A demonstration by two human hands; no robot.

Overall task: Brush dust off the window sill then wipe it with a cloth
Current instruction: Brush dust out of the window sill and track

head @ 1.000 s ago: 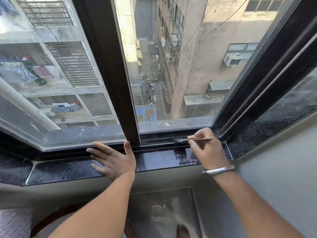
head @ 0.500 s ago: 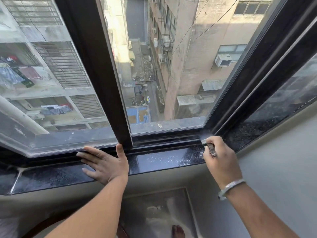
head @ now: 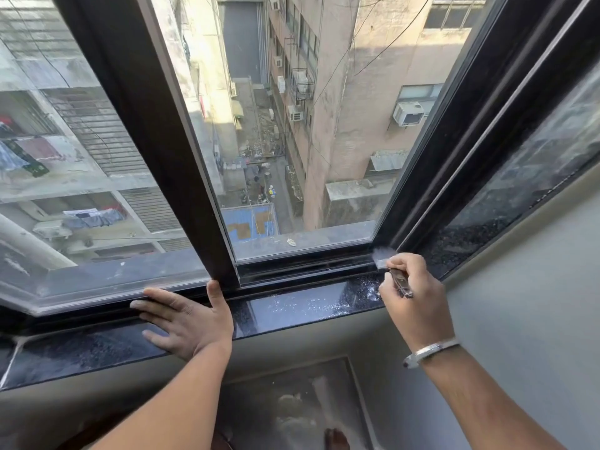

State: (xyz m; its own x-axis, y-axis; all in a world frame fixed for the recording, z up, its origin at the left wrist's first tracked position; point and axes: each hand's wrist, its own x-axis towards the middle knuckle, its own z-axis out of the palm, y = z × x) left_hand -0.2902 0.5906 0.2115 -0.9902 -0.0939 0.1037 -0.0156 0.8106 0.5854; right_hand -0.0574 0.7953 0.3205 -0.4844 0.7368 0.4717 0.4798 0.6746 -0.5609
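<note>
The window sill (head: 292, 306) is a dark polished stone ledge below a black-framed window, speckled with pale dust toward its right end. My right hand (head: 414, 300) is closed around a small brush (head: 400, 281). The brush's pale bristles (head: 382, 255) press into the right corner of the window track. My left hand (head: 188, 319) lies flat on the sill with fingers spread, its thumb against the foot of the central window post (head: 224, 271). No cloth is in view.
A second dusty stone ledge (head: 487, 228) runs along the angled window on the right. Grey wall (head: 535, 319) lies below it. Under the sill a dusty glass-like surface (head: 292, 407) and a bare foot (head: 336, 438) show. The panes look far down onto an alley.
My right hand has swung the brush from the middle of the track to the right corner, turning the handle toward me. Dust now lies scattered at the sill's right end. The left hand stays put.
</note>
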